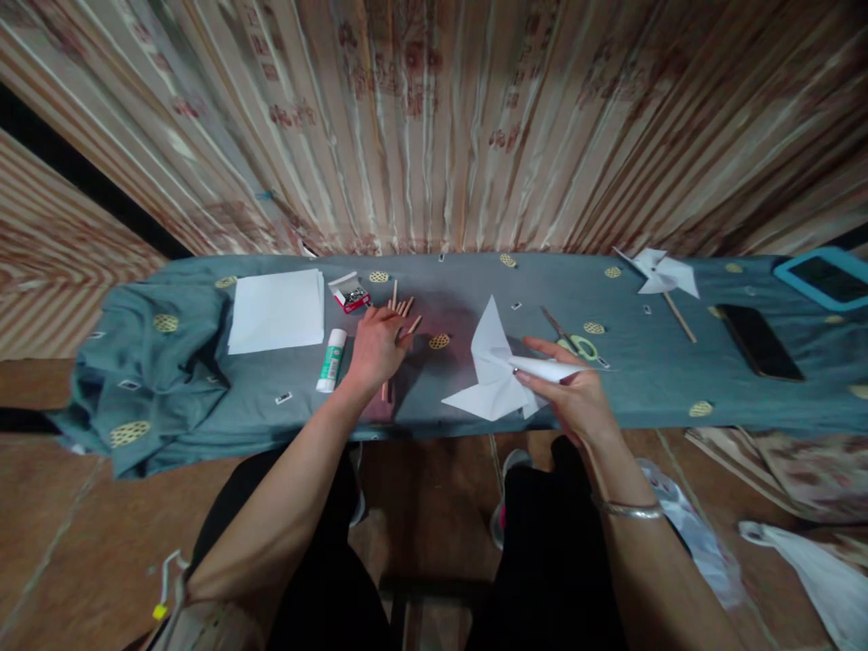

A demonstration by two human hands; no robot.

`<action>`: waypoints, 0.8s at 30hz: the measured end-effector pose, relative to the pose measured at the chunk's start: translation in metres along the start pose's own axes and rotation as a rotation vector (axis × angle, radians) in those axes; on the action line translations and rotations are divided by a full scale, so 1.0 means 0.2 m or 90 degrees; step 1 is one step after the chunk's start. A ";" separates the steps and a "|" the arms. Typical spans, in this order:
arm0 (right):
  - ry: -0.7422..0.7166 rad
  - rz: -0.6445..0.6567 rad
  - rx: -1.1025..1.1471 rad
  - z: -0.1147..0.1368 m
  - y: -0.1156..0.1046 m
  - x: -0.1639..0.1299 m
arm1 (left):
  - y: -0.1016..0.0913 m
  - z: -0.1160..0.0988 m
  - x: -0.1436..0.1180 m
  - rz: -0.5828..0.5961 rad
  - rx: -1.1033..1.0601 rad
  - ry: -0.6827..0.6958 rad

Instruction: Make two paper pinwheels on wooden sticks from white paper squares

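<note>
In the head view, my right hand point(573, 398) grips a white paper pinwheel point(495, 380) by one of its folded blades, thumb in front and fingers behind. The other blades spread to the left above the cloth. My left hand point(378, 348) is over a bunch of thin wooden sticks point(400, 306), its fingers closed about one stick point(414, 325) whose end shows past the fingertips. Part of the bunch is hidden under this hand. Just left of it a glue stick point(332, 360) lies on the cloth, and a small open red-and-white box point(350, 293) of small metal pieces is behind.
A stack of white paper point(278, 311) lies at left, beside bunched cloth point(155, 353). Scissors point(580, 345) lie behind my right hand. Farther right are a finished pinwheel on a stick point(657, 273), a black phone point(759, 341) and a blue-framed tablet point(831, 278). A curtain point(434, 127) hangs behind.
</note>
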State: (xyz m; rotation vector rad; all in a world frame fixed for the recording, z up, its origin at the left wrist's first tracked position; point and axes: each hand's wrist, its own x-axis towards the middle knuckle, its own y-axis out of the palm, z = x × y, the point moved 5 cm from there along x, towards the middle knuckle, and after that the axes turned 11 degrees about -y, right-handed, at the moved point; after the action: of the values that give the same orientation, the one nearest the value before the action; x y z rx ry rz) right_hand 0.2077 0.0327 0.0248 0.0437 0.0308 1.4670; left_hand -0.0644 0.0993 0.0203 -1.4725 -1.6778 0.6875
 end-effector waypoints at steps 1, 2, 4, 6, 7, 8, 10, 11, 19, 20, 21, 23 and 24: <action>-0.003 -0.001 -0.004 0.00 -0.01 0.00 | 0.02 0.01 0.00 0.011 0.043 0.009; -0.005 -0.003 -0.007 0.00 -0.02 -0.01 | 0.04 0.02 0.00 0.024 0.075 0.018; -0.009 -0.007 -0.010 0.01 -0.03 -0.01 | 0.08 0.03 0.00 0.038 0.105 0.026; -0.012 -0.014 -0.008 0.01 -0.05 -0.02 | 0.09 0.05 0.00 0.036 0.076 0.010; -0.013 -0.018 -0.006 0.01 -0.05 -0.02 | 0.09 0.05 0.01 0.032 0.037 -0.008; -0.014 -0.022 -0.003 0.02 -0.06 -0.02 | 0.09 0.06 0.02 0.029 -0.009 -0.029; -0.009 -0.028 0.002 0.02 -0.07 -0.02 | 0.08 0.08 0.04 0.021 -0.091 -0.067; -0.003 -0.030 0.006 0.02 -0.07 -0.02 | 0.08 0.08 0.05 0.016 -0.118 -0.083; 0.032 -0.041 0.051 0.02 -0.07 -0.03 | 0.03 0.14 0.14 -0.022 -0.361 -0.253; 0.031 -0.041 0.055 0.02 -0.07 -0.02 | 0.02 0.13 0.14 -0.018 -0.391 -0.263; 0.032 -0.043 0.061 0.02 -0.07 -0.02 | 0.02 0.11 0.13 -0.009 -0.434 -0.274; 0.029 -0.050 0.071 0.03 -0.07 -0.02 | 0.01 0.06 0.10 0.031 -0.575 -0.306; 0.020 -0.054 0.070 0.04 -0.07 -0.02 | 0.01 0.02 0.07 0.071 -0.664 -0.321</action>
State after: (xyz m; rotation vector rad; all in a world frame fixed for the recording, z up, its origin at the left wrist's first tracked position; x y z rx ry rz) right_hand 0.2206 0.0269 0.0321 0.1070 0.1379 1.3807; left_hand -0.0672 0.1139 0.0188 -2.2226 -2.5666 0.2032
